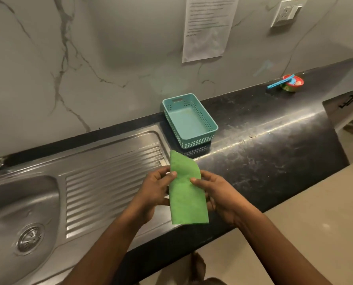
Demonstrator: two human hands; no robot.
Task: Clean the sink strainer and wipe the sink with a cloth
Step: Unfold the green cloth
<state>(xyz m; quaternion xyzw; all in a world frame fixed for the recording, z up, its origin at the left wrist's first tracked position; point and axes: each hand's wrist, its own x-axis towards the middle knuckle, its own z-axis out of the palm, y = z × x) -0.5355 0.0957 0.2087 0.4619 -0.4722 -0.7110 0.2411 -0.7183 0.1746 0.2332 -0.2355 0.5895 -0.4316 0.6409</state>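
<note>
Right of the sink basin, over the far end of its ribbed drainboard, the green cloth is held clear of the steel by both hands. The left hand pinches its left edge and the right hand its right edge, each with the thumb on top and the fingers curled beneath.

Progress: the sink strainer sits seated in the sink's drain with no debris visible. Whether it has been cleaned cannot be told. The cloth touches no part of the sink. It appears folded into a narrow strip, so wiping is judged either about to begin or finished. The pictures do not settle which.

Orientation: the cloth's long axis runs from the sink's front edge toward its back edge. Its uneven, tapering end points backward, and its square end faces the person.
</note>
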